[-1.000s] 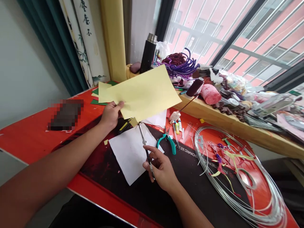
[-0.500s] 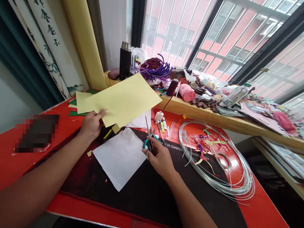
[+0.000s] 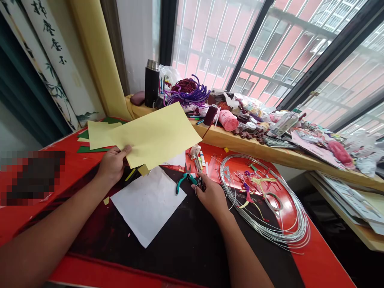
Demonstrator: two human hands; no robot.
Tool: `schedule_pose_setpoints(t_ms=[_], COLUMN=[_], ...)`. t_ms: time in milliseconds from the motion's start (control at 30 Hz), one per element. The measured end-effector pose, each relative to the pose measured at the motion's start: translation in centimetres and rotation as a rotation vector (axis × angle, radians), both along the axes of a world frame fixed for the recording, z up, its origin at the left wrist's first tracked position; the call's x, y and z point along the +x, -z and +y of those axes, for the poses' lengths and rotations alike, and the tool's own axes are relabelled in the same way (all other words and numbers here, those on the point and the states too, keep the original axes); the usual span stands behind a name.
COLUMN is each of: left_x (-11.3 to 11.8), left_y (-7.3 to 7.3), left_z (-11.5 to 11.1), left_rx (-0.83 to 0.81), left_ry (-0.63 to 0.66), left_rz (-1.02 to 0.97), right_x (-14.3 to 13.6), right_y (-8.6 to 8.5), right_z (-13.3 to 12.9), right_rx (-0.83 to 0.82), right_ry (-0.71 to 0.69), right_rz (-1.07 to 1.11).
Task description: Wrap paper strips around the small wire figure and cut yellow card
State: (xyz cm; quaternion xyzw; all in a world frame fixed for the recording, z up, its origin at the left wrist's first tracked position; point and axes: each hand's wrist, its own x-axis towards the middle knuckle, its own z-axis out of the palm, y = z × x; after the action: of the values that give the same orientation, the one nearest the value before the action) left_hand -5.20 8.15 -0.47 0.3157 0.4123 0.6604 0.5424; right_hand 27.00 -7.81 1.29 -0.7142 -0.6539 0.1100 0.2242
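My left hand (image 3: 112, 166) pinches a large yellow sheet of paper (image 3: 159, 134) by its lower left corner, holding it above the table. In my right hand (image 3: 213, 196) is a pair of scissors (image 3: 198, 165), fingers at the handles and blades pointing away from me. Just left of the scissors lie pliers with teal handles (image 3: 180, 184). A white sheet of paper (image 3: 147, 208) rests on the black desk mat (image 3: 186, 244) between my hands. Another piece of yellow paper (image 3: 99, 136) lies over green paper (image 3: 90, 149) at the left.
A coil of silver wire (image 3: 295, 238) surrounds coloured scraps (image 3: 249, 188) at the right. Glue tubes (image 3: 202, 158) lie near the wooden ledge (image 3: 255, 146), which holds a black thermos (image 3: 151, 84), purple cords (image 3: 195, 94) and pink yarn (image 3: 228, 120). A blurred dark object (image 3: 37, 176) sits far left.
My right hand has shifted right with the scissors, leaving the teal pliers in plain view. My left hand still holds the yellow sheet. The whole view has moved slightly.
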Motion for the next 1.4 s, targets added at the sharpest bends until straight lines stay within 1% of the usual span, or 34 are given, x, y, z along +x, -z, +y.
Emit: schedule_pose_setpoints(t_ms=[133, 200, 300, 400, 500, 633, 867, 967, 1033, 1133, 1200, 1267, 1333, 1400], left_x=[0.2, 0.3, 0.5, 0.6, 0.6, 0.6, 0.8, 0.8, 0.8, 0.8, 0.9, 1.0, 1.2, 1.5], left_y=[-0.6, -0.8, -0.9, -0.8, -0.8, -0.9, -0.9, -0.9, -0.8, -0.7, -0.6, -0.6, -0.6, -0.7], left_z=[-0.3, -0.5, -0.7, -0.7, -0.7, -0.8, -0.9, -1.0, -1.0, -1.0, -1.1, -1.2, -1.4, -1.7], left_rx=[-0.017, -0.024, -0.034, -0.040, -0.045, -0.047, -0.049, -0.044, -0.042, -0.036, -0.030, -0.027, -0.025, -0.026], left_ry=[0.003, 0.005, 0.018, 0.026, 0.024, 0.034, 0.055, 0.067, 0.071, 0.068, 0.070, 0.083, 0.100, 0.124], left_rz=[-0.018, -0.023, -0.024, -0.020, -0.014, -0.006, 0.002, 0.006, 0.013, 0.027, 0.036, 0.040, 0.045, 0.051], right_x=[0.0, -0.1, -0.3, -0.4, -0.5, -0.4, 0.1, 0.5, 0.8, 1.1, 0.9, 0.1, -1.3, -3.3], right_y=[0.5, 0.7, 0.8, 0.6, 0.0, -1.4, -3.6, -4.2, -4.5, -4.9, -4.9, -4.4, -3.5, -2.2], right_z=[-0.2, -0.4, -0.7, -1.1, -1.5, -1.9, -1.7, -1.6, -1.5, -1.6, -2.0, -2.5, -3.0, -3.2], right_rx=[-0.050, -0.047, -0.032, -0.050, -0.104, -0.187, -0.306, -0.351, -0.368, -0.394, -0.354, -0.241, -0.082, -0.036], right_ry=[-0.007, 0.001, -0.003, -0.031, -0.091, -0.149, -0.178, -0.219, -0.239, -0.223, -0.200, -0.173, -0.153, -0.161], right_rz=[-0.009, -0.004, -0.004, -0.057, -0.151, -0.239, -0.226, -0.222, -0.259, -0.375, -0.399, -0.309, -0.103, 0.133])
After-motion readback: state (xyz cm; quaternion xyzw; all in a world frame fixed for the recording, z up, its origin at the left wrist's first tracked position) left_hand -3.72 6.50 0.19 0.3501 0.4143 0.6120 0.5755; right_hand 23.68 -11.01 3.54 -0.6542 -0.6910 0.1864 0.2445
